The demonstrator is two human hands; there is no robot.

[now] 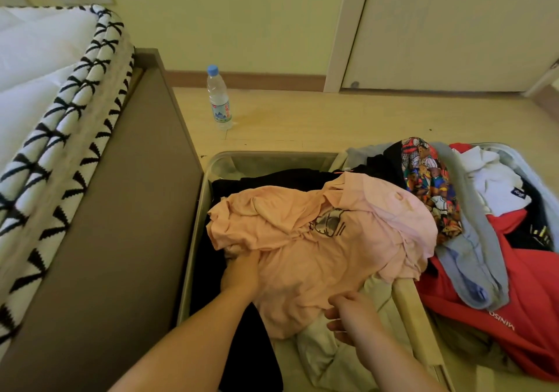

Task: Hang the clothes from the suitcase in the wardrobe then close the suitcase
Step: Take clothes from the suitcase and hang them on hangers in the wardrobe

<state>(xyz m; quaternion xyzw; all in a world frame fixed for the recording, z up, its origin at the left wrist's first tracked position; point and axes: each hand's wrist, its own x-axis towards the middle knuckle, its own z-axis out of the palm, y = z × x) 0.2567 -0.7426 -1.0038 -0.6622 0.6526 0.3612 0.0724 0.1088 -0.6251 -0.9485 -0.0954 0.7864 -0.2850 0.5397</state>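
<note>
Across the left half of the suitcase (272, 161), lift the heaped shirt (317, 240) straight up with right hand (348, 313) pinching its near hem in curled fingers and left hand (240, 270) tucked under its left edge, grip hidden, leaving dark clothes (251, 346) below.

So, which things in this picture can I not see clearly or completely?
Head view:
Left hand fingertips: tucked under the pink shirt.
Black clothes: mostly covered by that shirt.
Suitcase near end: cut off by the bottom edge.
Bottle label: too small to read.
</note>
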